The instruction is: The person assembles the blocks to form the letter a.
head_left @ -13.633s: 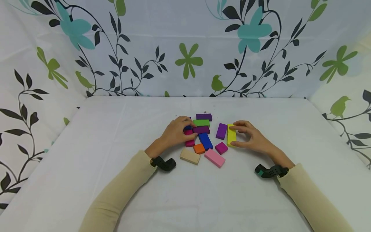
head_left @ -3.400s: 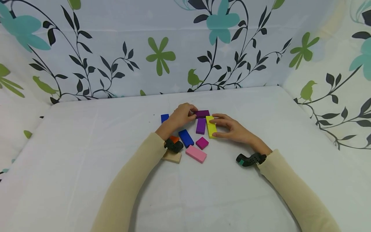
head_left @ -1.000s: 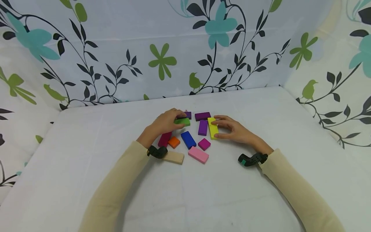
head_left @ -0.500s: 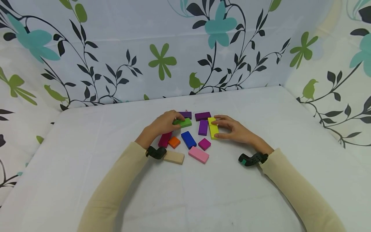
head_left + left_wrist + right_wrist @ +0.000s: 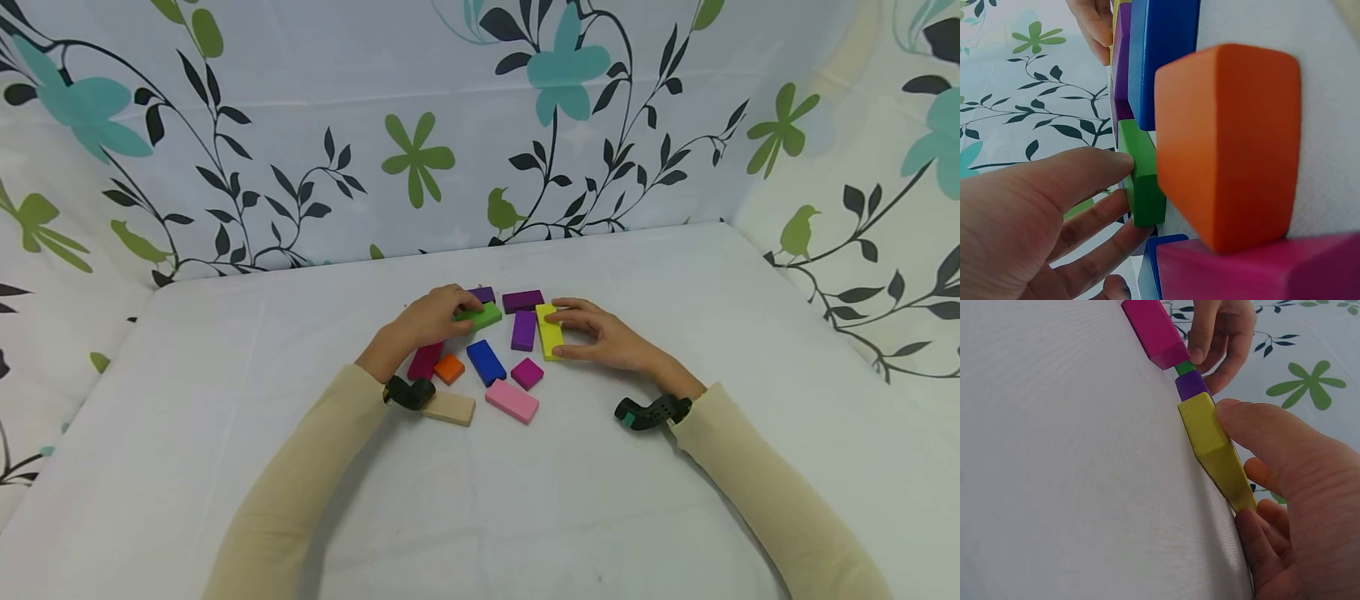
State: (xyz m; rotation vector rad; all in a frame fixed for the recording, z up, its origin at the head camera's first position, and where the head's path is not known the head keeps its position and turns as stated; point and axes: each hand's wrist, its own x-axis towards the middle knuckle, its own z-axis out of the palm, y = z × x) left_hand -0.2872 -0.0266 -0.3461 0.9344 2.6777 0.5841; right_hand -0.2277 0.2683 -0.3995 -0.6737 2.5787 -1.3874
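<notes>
My left hand point(image 5: 423, 323) pinches a green wooden block point(image 5: 487, 316) between thumb and fingers; the left wrist view shows the thumb on one side of the green block point(image 5: 1146, 197). My right hand point(image 5: 611, 337) holds a standing-lengthwise yellow block point(image 5: 550, 337), thumb at its near end and fingers at its far end. Against the yellow block's left side lies a purple block point(image 5: 523, 331). A dark purple block point(image 5: 522, 301) sits just behind that one. Another purple block point(image 5: 483, 295) is partly hidden behind the left fingers.
Nearer me lie blue point(image 5: 487, 362), orange point(image 5: 449, 369), magenta point(image 5: 527, 374), pink point(image 5: 512, 402) and beige point(image 5: 450, 408) blocks. A crimson block point(image 5: 425, 361) is beside the left wrist. A second blue block point(image 5: 1166, 240) shows only in the left wrist view. Patterned cloth point(image 5: 337, 125) hangs behind the white table.
The dark purple block, in my left hand's reach earlier, now lies behind the purple one. Over the last second, my left hand has shifted and turned the green block slightly rightward. The right hand stays put.
</notes>
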